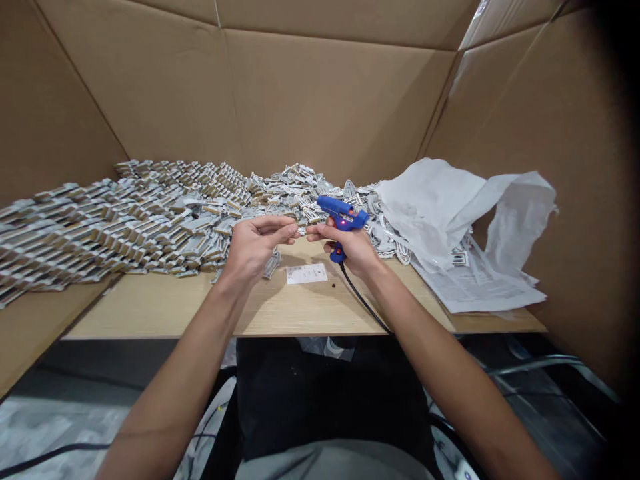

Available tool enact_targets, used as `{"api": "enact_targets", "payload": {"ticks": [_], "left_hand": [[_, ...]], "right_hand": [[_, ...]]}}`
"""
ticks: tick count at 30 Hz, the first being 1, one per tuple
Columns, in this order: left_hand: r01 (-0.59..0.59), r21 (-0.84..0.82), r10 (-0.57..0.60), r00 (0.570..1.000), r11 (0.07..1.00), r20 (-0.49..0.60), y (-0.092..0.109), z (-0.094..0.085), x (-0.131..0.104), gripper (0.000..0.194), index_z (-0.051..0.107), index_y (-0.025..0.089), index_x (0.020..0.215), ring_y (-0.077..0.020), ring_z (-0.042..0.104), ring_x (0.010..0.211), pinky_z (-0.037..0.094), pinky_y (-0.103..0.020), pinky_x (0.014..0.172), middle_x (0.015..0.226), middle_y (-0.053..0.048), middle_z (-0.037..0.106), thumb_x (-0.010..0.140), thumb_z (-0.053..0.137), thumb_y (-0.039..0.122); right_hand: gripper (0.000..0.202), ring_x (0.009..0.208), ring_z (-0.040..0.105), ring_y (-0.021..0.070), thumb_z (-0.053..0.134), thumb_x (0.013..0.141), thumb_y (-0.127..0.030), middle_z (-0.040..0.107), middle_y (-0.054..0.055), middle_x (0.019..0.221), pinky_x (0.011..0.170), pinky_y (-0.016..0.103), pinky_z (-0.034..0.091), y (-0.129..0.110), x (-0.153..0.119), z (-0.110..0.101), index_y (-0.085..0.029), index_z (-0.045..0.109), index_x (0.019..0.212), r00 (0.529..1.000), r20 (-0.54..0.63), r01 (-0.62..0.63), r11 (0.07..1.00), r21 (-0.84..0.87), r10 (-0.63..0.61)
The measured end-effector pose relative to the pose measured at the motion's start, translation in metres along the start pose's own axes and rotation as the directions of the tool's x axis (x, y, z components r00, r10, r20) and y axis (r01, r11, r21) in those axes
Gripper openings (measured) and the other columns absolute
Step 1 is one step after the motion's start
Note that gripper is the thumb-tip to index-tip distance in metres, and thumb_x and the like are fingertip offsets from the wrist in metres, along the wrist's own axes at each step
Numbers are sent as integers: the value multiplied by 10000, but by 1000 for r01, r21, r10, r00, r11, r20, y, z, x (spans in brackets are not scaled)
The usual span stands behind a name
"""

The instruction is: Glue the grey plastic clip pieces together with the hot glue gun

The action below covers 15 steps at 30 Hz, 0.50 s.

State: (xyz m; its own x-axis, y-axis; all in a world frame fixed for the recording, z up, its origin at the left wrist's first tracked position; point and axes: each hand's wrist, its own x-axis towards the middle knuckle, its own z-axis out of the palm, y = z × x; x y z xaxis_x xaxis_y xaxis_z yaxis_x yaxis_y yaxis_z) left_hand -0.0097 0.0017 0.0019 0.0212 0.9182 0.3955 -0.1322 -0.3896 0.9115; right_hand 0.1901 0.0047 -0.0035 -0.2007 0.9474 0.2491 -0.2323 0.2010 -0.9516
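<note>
My right hand (350, 248) grips a blue glue gun (341, 215) by its handle, nozzle pointing left; its black cord (363, 300) runs down over the table's front edge. My left hand (257, 243) is raised palm up just left of it, fingertips pinched around a small pale piece (299, 231) that meets the right hand's fingertips. Both hands hover above the wooden table (200, 310). A small white paper slip (307, 273) lies on the table beneath them.
Rows and heaps of small grey-and-tan pieces (125, 220) cover the left and back of the table. A crumpled white bag and printed sheets (465, 233) lie at the right. Cardboard walls (325, 100) enclose the table.
</note>
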Motion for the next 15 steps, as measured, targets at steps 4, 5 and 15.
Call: {"api": "enact_targets", "payload": {"ticks": [4,5,15], "left_hand": [[61,-87,-57,997,994,41,4,2,-2,378,798,157,900,-195,762,778,639,-343,789,879,-95,796,700,932,448],[72,-93,-69,997,993,42,6,3,-2,385,794,152,902,-190,759,764,639,-341,784,881,-97,795,707,927,457],[88,-122,-78,993,989,83,10,4,-4,309,802,167,838,-162,737,746,621,-320,796,819,-76,780,721,923,425]], "right_hand": [[336,922,745,200,868,738,-403,783,52,1050,559,266,408,1,1,1,-232,580,776,999,-35,-11,1000,-2,11],[341,921,740,200,872,728,-403,781,52,1044,551,266,403,1,1,1,-233,579,771,999,-42,-16,1000,-4,16],[365,826,675,165,897,660,-396,748,37,932,516,257,367,1,1,2,-234,581,747,996,-85,-28,1000,5,28]]}}
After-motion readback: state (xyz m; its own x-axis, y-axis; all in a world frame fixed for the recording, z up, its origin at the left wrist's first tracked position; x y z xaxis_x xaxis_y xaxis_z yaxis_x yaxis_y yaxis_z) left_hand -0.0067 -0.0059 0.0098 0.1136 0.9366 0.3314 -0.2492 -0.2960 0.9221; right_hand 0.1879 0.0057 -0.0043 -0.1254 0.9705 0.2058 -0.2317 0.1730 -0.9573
